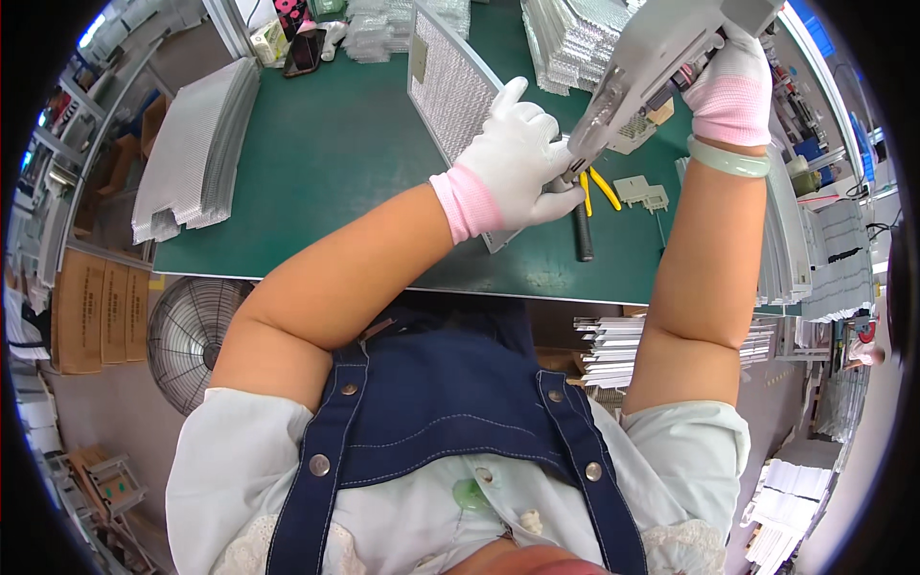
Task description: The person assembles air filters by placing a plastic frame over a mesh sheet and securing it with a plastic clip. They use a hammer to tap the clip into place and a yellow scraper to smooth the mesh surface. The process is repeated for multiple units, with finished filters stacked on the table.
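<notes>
My left hand (517,158), in a white glove with a pink cuff, is closed over the near end of a framed metal mesh panel (450,91) standing tilted on edge. Its index finger points up along the frame, and the thumb curls beside the tool's nose. My right hand (736,81), gloved alike, grips a grey handheld power tool (632,72) that looks like a rivet gun. The tool slants down to the left, its nose at the left fingers. What lies at the very tip is hidden.
Yellow-handled pliers (603,189), a black-handled tool (584,235) and grey plates (640,194) lie on the green table (326,163). Stacks of mesh sheets (196,149) stand left and at the back (575,43). A phone (304,52) rests far left; a floor fan (187,335) stands below.
</notes>
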The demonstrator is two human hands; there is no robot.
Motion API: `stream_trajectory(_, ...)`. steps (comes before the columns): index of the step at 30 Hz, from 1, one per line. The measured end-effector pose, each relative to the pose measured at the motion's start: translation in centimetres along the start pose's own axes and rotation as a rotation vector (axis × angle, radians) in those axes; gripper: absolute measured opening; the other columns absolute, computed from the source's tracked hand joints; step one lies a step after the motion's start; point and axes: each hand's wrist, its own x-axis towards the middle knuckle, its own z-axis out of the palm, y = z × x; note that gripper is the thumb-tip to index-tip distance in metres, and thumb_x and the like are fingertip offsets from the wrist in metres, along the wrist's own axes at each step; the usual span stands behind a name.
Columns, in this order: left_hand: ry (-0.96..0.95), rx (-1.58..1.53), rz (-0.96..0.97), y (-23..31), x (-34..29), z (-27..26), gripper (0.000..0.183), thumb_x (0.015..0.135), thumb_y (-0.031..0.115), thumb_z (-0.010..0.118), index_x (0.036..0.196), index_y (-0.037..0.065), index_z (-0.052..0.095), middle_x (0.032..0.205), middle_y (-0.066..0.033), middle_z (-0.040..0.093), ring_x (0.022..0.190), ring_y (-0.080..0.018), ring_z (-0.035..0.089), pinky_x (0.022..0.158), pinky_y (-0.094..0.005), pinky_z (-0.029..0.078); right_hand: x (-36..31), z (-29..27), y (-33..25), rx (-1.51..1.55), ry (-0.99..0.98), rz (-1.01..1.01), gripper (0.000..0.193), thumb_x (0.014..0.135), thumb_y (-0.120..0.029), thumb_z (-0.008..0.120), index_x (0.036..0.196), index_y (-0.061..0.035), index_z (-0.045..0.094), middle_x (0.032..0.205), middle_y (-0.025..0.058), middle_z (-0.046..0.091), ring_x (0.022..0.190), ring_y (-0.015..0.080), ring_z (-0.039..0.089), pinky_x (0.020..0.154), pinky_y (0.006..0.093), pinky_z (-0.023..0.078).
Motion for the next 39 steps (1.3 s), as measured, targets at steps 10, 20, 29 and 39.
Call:
stream_trajectory(10,0.144,0.011,0.065,-0.3,-0.3,0.3,0.041,0.079,0.039,0.067,0.105,0.007,0.065,0.103,-0.0156,0.058,0.103,-0.0368,0.053,0.111,-0.0623,0.024,-0.2,1.5,0.3,0.161,-0.142,0.145,0.027,0.095,-0.025,0.061,0.110,-0.0034,0.066,0.096,0.0092,0.072,0.082,0.0225,0.070,0.074,0.0372,0.060)
stream_trajectory(20,0.358,0.080,0.139,-0.6,-0.3,0.8,0.038,0.081,0.044,0.064,0.083,0.006,0.069,0.074,-0.0117,0.056,0.082,-0.0322,0.058,0.109,-0.0589,0.030,0.8,4.2,1.5,0.037,-0.157,0.066,0.022,0.094,-0.019,0.060,0.108,-0.0027,0.065,0.094,0.0105,0.072,0.080,0.0221,0.071,0.070,0.0360,0.061)
stream_trajectory(29,0.190,0.030,0.094,-0.3,0.1,0.7,0.050,0.077,0.039,0.067,0.109,0.001,0.064,0.122,-0.0250,0.050,0.117,-0.0462,0.045,0.105,-0.0571,0.034,0.4,2.0,1.6,0.015,-0.142,0.002,0.026,0.092,-0.020,0.062,0.110,-0.0019,0.065,0.095,0.0130,0.072,0.080,0.0244,0.071,0.070,0.0362,0.061)
stream_trajectory(39,0.257,0.104,0.151,-0.6,0.3,0.8,0.046,0.074,0.047,0.072,0.091,0.005,0.065,0.076,-0.0139,0.060,0.085,-0.0342,0.062,0.112,-0.0534,0.029,-5.6,4.0,-0.9,-0.002,-0.055,-0.355,0.030,0.099,-0.026,0.056,0.116,-0.0026,0.064,0.106,0.0100,0.070,0.092,0.0232,0.068,0.082,0.0348,0.056)
